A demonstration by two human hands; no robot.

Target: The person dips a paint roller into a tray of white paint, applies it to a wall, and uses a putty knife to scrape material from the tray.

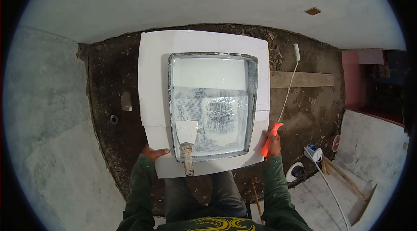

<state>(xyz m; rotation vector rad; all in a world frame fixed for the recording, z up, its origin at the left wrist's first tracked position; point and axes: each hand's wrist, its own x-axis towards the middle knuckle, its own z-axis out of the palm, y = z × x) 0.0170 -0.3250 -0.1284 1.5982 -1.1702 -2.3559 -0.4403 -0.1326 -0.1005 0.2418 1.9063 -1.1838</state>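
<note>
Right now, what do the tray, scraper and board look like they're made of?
The tray looks plastic: dark rim, ribbed floor, smeared white. The scraper has a thin, metal-looking blade; its caked handle is unclear. The board is flat matt white, perhaps plasterboard or foam. The left hand grips the board; the right hand holds an orange handle, seemingly glossy plastic.
</note>
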